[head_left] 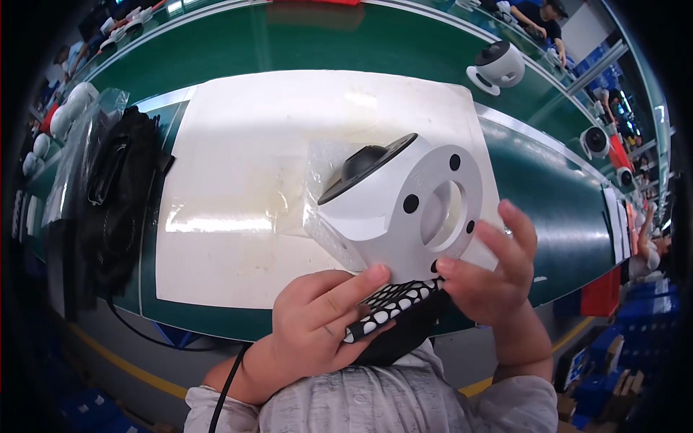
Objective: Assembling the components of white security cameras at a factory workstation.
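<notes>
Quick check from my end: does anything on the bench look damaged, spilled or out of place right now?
Nothing looks damaged. The white mat has yellowish stains near its middle. The white camera housing is tilted on its side, held by the left hand and right hand, not dropped.

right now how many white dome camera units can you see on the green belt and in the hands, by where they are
White dome camera unit held in both hands: 1
White dome camera units standing on the green conveyor belt, one, two, three: 3
Total: 4

White mat (238, 187) on green bench (325, 50), black cable bundle (119, 195) at left, white dome devices (498, 66) beyond.
</notes>
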Available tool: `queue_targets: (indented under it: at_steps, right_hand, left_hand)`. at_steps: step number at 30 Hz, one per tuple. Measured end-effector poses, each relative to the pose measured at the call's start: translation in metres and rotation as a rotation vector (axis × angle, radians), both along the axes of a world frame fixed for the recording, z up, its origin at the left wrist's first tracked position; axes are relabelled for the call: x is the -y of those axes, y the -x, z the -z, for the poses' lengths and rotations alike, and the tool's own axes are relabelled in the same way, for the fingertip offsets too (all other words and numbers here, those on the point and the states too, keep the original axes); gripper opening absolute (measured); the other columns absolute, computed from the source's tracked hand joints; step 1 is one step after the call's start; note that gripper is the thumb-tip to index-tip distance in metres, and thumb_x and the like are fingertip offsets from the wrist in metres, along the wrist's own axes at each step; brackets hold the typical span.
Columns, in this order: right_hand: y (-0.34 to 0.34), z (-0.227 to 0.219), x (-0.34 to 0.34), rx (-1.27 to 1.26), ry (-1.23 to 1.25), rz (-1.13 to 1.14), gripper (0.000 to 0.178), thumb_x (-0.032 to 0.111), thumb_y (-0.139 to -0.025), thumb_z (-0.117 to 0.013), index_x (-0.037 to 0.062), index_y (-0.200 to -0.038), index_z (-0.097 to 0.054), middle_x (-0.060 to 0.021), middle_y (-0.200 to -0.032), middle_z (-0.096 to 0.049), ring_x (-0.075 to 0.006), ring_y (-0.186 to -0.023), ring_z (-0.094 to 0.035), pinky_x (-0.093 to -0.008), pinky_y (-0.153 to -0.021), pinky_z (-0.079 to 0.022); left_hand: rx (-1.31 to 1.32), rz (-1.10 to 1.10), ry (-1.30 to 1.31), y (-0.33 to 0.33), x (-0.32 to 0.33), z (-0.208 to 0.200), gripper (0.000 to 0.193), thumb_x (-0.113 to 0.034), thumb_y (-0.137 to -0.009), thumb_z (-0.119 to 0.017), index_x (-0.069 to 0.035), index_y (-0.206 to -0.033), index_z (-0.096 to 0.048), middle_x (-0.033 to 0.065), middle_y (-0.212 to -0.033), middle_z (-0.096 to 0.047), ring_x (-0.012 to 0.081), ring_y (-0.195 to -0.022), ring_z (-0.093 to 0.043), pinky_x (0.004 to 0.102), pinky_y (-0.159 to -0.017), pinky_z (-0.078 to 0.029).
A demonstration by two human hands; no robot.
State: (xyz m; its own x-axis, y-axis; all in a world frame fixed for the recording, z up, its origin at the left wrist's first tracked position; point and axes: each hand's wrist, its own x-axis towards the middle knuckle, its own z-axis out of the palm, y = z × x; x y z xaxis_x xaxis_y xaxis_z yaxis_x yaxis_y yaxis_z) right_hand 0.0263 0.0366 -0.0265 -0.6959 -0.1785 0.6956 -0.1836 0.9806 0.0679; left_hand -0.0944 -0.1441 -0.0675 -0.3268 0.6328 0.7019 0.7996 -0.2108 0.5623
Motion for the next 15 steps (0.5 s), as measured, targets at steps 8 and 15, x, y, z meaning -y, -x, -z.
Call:
queue_targets:
  at_steps: [8,15]
  right_hand:
    - [0.038,-0.023,-0.034,0.465,1.528,-0.148,0.030,0.023,-0.082,-0.057,0.0003,-0.100,-0.052,-0.0012,-0.088,-0.055,-0.0070,-0.080,-0.048,-0.0207,-0.071,-0.038]
    - [0.143,-0.009,-0.102,-0.008,0.916,0.088,0.013,0.016,-0.080,-0.057,0.0047,-0.086,-0.057,-0.0021,-0.078,-0.055,-0.0107,-0.071,-0.050,-0.0222,-0.064,-0.039]
  left_hand:
    - [-0.018,0.034,0.026,0.006,0.005,0.000,0.018,-0.012,-0.056,-0.070,-0.001,-0.062,-0.058,0.0121,-0.104,-0.058,0.0225,-0.070,-0.058,0.0274,-0.055,-0.047]
    - [-0.007,0.090,0.142,0.013,0.017,0.001,0.025,-0.012,-0.054,-0.075,-0.004,-0.071,-0.059,0.0136,-0.108,-0.053,0.0278,-0.077,-0.058,0.0341,-0.063,-0.048]
